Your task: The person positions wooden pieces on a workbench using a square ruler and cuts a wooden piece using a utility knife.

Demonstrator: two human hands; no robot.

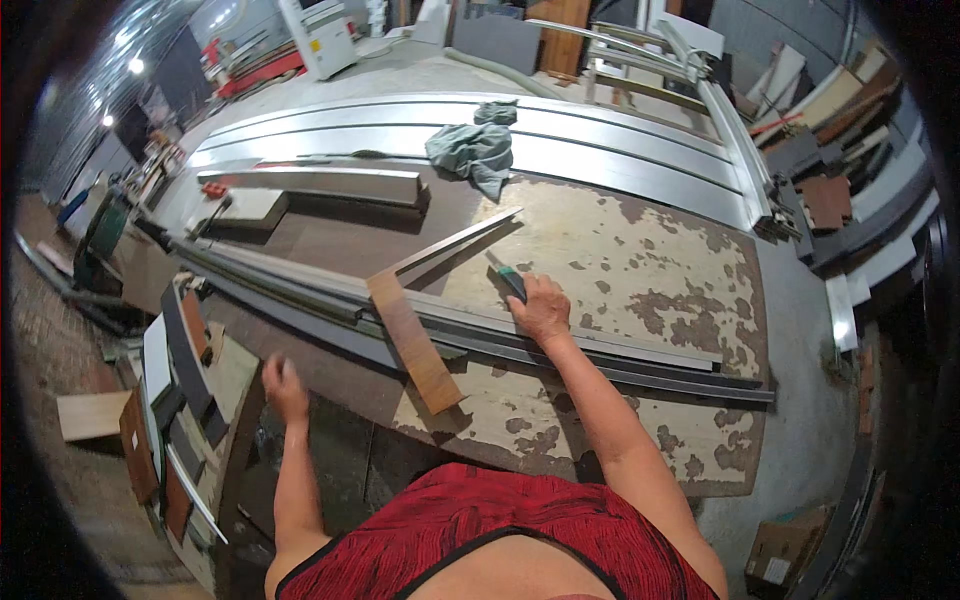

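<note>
While the worktable [690,265] bears long strips [640,352], an L-shaped brown piece [415,343] lies across them; left hand [286,388], blurred, hangs near the table's edge, grip indeterminable; right hand [543,308] grasps a green-and-black tool [509,274] just beyond the strips.

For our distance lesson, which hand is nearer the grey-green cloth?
Right. In the picture, the right hand is below the cloth, slightly rightward; the left hand is farther, below and left.
</note>
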